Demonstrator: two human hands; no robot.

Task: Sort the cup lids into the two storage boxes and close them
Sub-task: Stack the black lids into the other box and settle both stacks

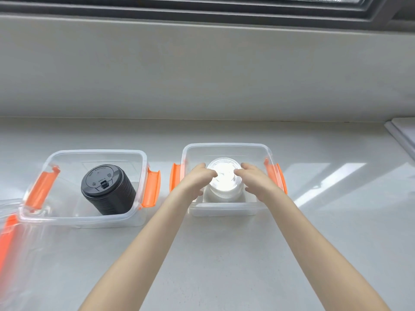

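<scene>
Pale grey countertop [224, 254] beneath a window sill fills the frame, with both storage boxes standing on it at mid-height. Centre right: the stack of clear lids [225, 182], washed out by glare, stands inside the right storage box [226, 146], a transparent tub with orange latches [277, 176] hinged outward on both sides. The left hand [197, 181] and the right hand [258, 181] reach into this box from the lower edge of the frame and flank the stack; the fingers are loosely curled, with the fingertips [214, 175] touching or just beside its upper rim. Whether either hand truly grips the stack or merely steadies it cannot be told through the glare.

Centre left: the left storage box [96, 152], also open, holds the stack of black lids [106, 189], which leans toward the viewer rather than standing upright. A further transparent piece with an orange strip [6, 239], probably a box cover, lies blurred at the lower left edge. A white slab [402, 133] enters at the right edge.

Judged from this layout, sorting appears finished or nearly so, with the clear stack being seated in its box. The next move calls for letting go of the stack, fetching a cover, laying it squarely on a rim and snapping the orange latches up. The cover for the right box is not identifiable anywhere in view.
</scene>
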